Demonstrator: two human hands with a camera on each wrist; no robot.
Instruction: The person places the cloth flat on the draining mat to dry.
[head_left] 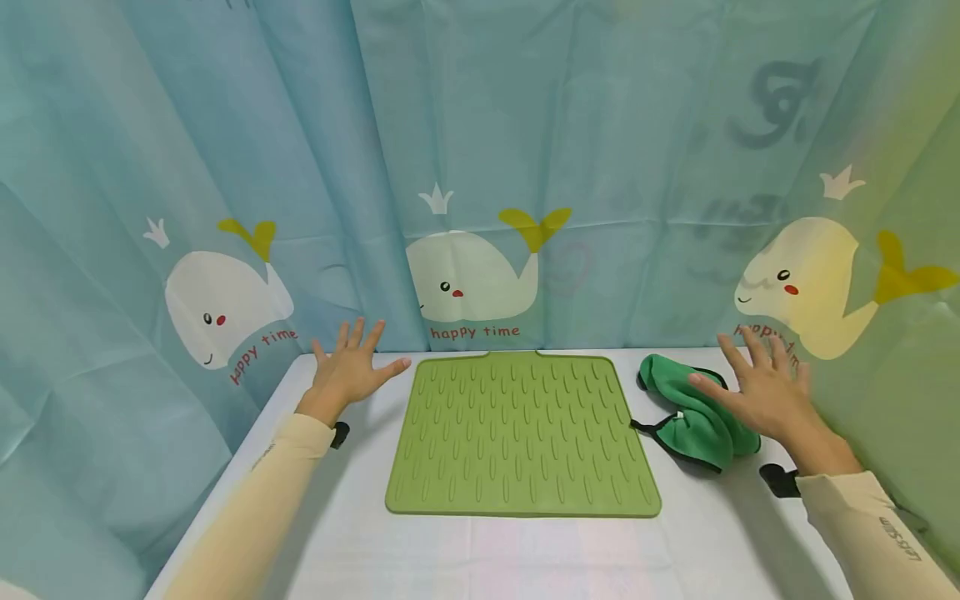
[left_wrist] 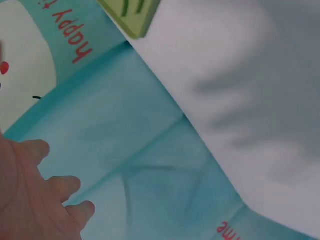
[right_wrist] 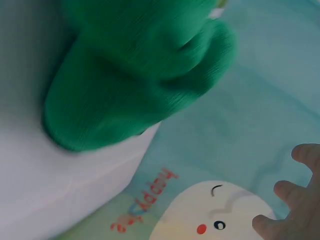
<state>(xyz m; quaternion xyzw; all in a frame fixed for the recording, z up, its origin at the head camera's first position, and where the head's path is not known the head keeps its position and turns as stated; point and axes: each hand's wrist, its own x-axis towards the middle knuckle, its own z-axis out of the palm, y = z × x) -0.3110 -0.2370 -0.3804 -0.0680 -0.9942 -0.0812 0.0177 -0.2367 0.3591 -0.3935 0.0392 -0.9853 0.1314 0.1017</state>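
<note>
A green ridged mat (head_left: 521,433) lies flat in the middle of the white table. To its right is a crumpled green cloth (head_left: 701,421) with black edging and a black strap end touching or overlapping the mat's right edge. My left hand (head_left: 348,375), fingers spread, is held above the table left of the mat and holds nothing. On the other side, my right hand (head_left: 772,400) hovers with spread fingers beside the cloth, its thumb overlapping the cloth in the head view. The right wrist view shows the cloth (right_wrist: 125,90) close up, apart from the fingertips.
Behind the white table (head_left: 480,554) hangs a blue curtain (head_left: 480,108) printed with whales, reaching round both sides. The mat's far edge lies close to the curtain. A black wrist strap piece (head_left: 780,481) shows below the right hand.
</note>
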